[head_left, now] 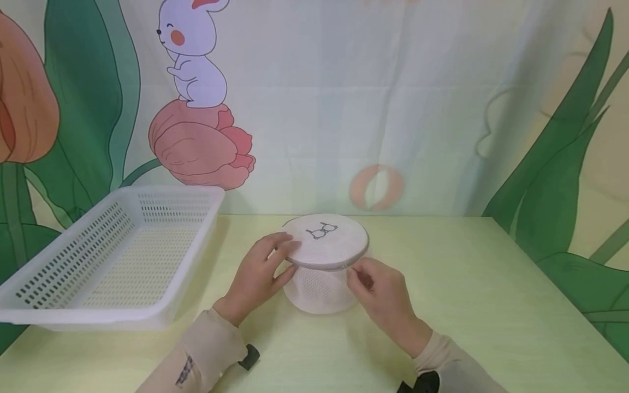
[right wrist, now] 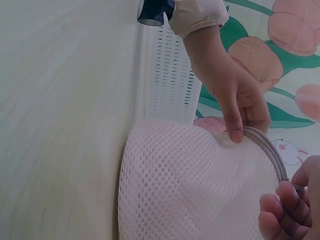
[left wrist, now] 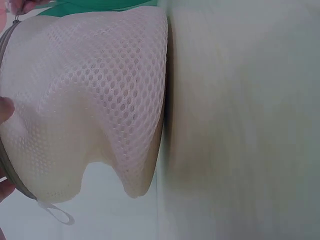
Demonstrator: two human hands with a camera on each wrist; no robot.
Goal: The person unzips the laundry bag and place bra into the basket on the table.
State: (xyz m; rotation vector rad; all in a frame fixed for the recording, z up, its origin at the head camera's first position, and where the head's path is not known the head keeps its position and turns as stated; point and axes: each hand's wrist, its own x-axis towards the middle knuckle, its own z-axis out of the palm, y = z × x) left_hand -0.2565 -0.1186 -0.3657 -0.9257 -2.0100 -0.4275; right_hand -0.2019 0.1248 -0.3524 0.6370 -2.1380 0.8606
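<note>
A round white mesh bag [head_left: 319, 292] stands on the table, its flat top [head_left: 334, 240] printed with a small dark drawing and edged by a grey zipper. My left hand [head_left: 257, 270] grips the left side of the rim, thumb below and fingers on top. At the front right of the rim, my right hand [head_left: 385, 295] pinches the zipper's edge between thumb and curled fingers. The right wrist view shows the zipper [right wrist: 270, 150] running between both hands. In the left wrist view the mesh side [left wrist: 120, 85] is dented, and a white loop [left wrist: 62, 216] hangs from the rim.
A white perforated basket [head_left: 191, 256] sits on the left of the pale green table [head_left: 467, 284]. Behind the table hangs a cloth [head_left: 314, 109] printed with a rabbit, flowers and leaves.
</note>
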